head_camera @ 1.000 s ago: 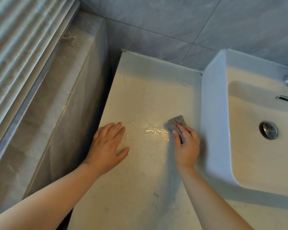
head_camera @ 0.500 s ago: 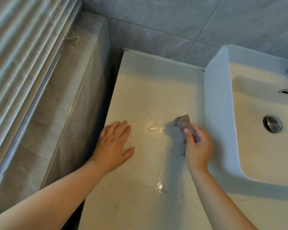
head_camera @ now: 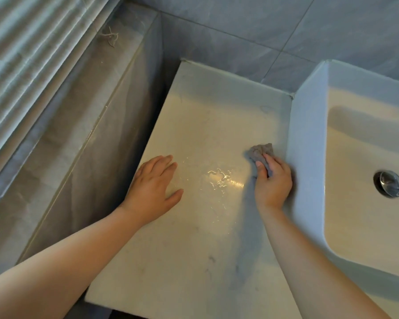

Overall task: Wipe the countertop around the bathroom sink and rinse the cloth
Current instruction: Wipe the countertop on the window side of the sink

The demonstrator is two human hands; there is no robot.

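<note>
A pale stone countertop (head_camera: 205,125) runs left of the white vessel sink (head_camera: 309,139). My right hand (head_camera: 273,183) grips a small grey cloth (head_camera: 259,151) and holds it down on the counter, right beside the sink's outer wall. Part of the cloth is hidden under my fingers. My left hand (head_camera: 153,189) lies flat on the counter near its left edge, fingers straight. Between the hands a wet patch (head_camera: 221,178) glints on the surface.
The sink's metal drain plug (head_camera: 389,183) sits in the basin at right. Grey wall tiles (head_camera: 240,26) rise behind the counter. A lower grey ledge (head_camera: 62,139) with a bit of string (head_camera: 110,38) runs along the left, below a ribbed blind (head_camera: 21,42).
My right hand with the cloth has shifted a little right, closer to the sink wall, and the cloth is more bunched. The left hand stays flat in place.
</note>
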